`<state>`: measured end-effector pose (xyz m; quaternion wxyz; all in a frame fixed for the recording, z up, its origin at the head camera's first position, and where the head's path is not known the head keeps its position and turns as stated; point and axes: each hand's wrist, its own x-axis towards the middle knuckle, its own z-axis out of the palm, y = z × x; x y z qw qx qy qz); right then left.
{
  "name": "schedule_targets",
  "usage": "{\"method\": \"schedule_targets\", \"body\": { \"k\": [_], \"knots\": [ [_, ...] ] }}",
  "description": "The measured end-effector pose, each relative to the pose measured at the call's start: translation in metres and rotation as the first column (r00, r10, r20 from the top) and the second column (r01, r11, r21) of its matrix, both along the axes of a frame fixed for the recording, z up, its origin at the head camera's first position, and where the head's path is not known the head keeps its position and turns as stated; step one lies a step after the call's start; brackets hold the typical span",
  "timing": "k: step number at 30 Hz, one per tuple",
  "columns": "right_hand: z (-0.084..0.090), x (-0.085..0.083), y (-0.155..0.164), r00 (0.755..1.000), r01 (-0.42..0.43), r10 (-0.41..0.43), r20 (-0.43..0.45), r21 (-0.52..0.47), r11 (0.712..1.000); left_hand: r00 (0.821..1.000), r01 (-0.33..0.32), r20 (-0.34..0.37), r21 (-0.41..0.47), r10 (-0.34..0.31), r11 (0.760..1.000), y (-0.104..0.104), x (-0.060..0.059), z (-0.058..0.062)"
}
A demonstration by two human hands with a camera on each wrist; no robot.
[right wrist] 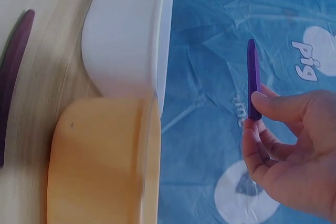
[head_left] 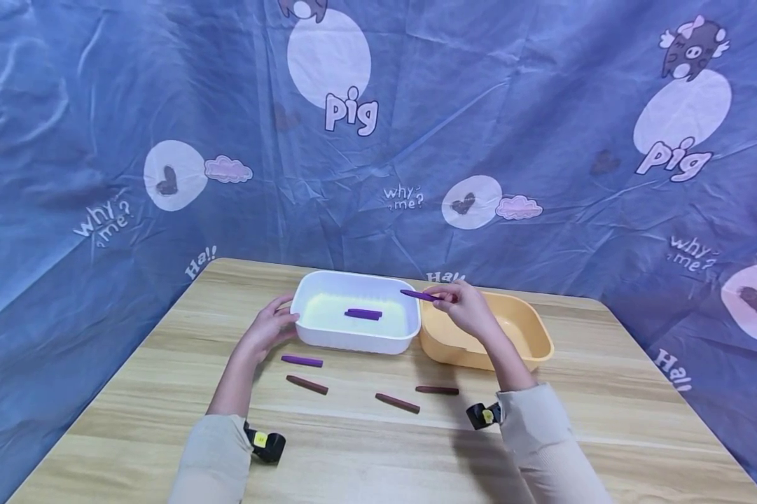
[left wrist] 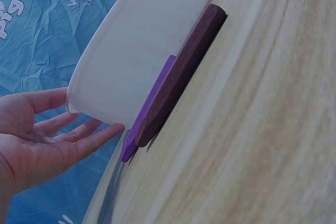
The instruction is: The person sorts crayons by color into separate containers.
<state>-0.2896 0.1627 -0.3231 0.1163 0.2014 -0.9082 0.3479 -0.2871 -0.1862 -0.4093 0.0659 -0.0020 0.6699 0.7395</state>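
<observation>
A purple crayon is pinched between the thumb and fingers of my right hand. In the head view its tapered end reaches over the right end of a white plastic bin. Inside that bin lie two purple crayons, side by side. My left hand touches the bin's left end, its extended fingers against the outer wall. Nearest that hand on the table are a purple crayon and a brown crayon.
A yellow-orange bin stands against the white bin's right end, beneath my right hand. Two more brown crayons lie on the wooden table in front. A blue printed curtain hangs behind the table's far edge.
</observation>
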Motion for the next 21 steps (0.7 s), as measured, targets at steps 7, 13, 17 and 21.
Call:
{"method": "schedule_targets", "body": {
  "k": [7, 13, 17, 21],
  "knots": [
    [-0.005, -0.012, -0.024, 1.0, 0.024, -0.024, 0.004, -0.013, 1.0, 1.0, -0.004, -0.005, 0.0, 0.004, 1.0, -0.001, 0.0, -0.001],
    [-0.013, -0.024, -0.045, 0.999, 0.014, -0.013, 0.044, -0.011, 1.0, 1.0, -0.007, -0.007, -0.009, 0.006, 1.0, -0.001, 0.0, -0.002],
    [-0.016, -0.032, -0.058, 0.998, 0.021, -0.023, 0.057, 0.034, 0.999, 1.0, -0.006, -0.009, -0.006, 0.006, 1.0, 0.0, 0.0, -0.002],
    [-0.02, -0.038, -0.069, 0.997, 0.036, -0.041, 0.072, 0.065, 0.997, 1.0, -0.003, -0.01, 0.004, 0.003, 1.0, 0.001, 0.0, -0.002]
  ]
}}
